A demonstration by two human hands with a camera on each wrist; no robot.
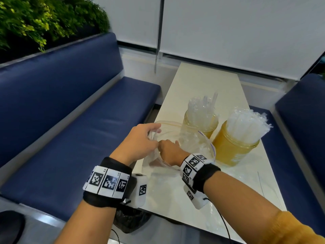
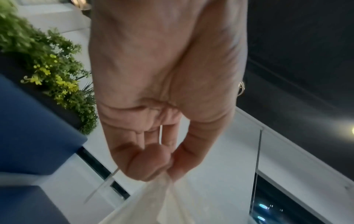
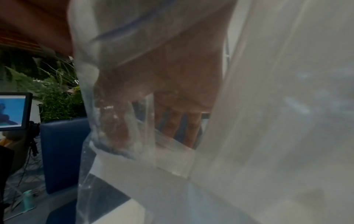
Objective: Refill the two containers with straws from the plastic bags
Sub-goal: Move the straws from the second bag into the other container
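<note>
Two amber containers stand on the white table [image 1: 193, 80], the far container [image 1: 209, 128] and the near container [image 1: 232, 148]. Both are packed with clear wrapped straws [image 1: 246, 125]. In front of them a crumpled clear plastic bag [image 1: 191, 143] is held just above the table. My left hand [image 1: 140, 140] pinches its left edge between thumb and fingers; in the left wrist view the left hand [image 2: 153, 159] nips the plastic bag [image 2: 168, 197]. My right hand [image 1: 168, 150] grips the plastic beside it. Through the bag [image 3: 268, 121], the right hand [image 3: 172, 106] shows blurred.
Blue padded benches [image 1: 79, 120] flank the table on both sides. A thin loose straw [image 1: 260, 184] lies near the table's right edge. A black bag [image 1: 130, 221] sits on the floor under the near table corner. Green plants [image 1: 44, 18] are behind the left bench.
</note>
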